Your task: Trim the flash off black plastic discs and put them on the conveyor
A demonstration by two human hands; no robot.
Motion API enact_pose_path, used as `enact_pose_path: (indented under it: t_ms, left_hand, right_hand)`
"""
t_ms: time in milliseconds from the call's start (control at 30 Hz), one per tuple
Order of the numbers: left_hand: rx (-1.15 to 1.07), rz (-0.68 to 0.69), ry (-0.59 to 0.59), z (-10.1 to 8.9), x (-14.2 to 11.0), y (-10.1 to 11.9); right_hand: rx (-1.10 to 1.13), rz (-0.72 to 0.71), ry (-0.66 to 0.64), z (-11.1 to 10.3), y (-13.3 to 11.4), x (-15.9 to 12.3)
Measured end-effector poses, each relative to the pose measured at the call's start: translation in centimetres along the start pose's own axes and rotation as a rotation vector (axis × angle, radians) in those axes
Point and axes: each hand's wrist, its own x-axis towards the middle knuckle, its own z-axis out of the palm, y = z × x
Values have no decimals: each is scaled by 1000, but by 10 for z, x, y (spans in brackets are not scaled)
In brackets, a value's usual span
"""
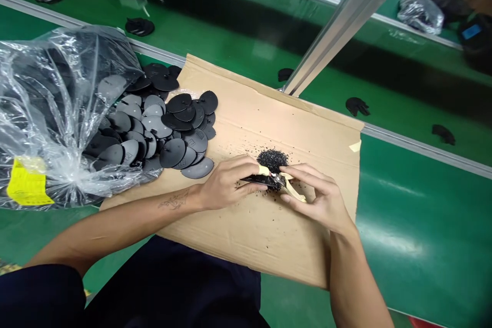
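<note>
My left hand (pixel 229 180) is closed on the edge of a black plastic disc (pixel 257 180), which is tilted and seen almost edge-on. A pale yellow cover (pixel 263 170) sits on one of its fingertips. In my right hand (pixel 321 196) is a pair of nippers (pixel 294 190) with cream handles, their metal jaws at the near right edge of the disc. Whether the jaws touch the disc I cannot tell. Just beyond and beneath both hands lies a heap of tiny black plastic bits (pixel 272 159), some scattered over the cardboard (pixel 246 238).
Many loose black discs (pixel 172 152) are piled to the left, beside a clear plastic bag (pixel 73 128) with a yellow label (pixel 28 182). A metal post (pixel 338 36) rises behind the cardboard. Curved black parts (pixel 357 106) lie on the green surface (pixel 415 205) beyond.
</note>
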Motion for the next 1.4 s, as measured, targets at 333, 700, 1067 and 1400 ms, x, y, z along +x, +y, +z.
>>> enact_pose_path:
  t_ms: [333, 700, 1067, 1400]
  left_hand:
    - [-15, 8, 27, 0, 0, -1]
    - [-57, -1, 39, 2, -2, -1]
    - [-49, -29, 27, 2, -1, 0]
    - [154, 19, -106, 0, 0, -1]
  right_hand:
    - [-64, 0, 10, -2, -2, -2]
    - [-69, 27, -7, -4, -5, -3]
    - [-73, 11, 13, -2, -9, -4]
    - [-79, 66, 25, -3, -7, -4]
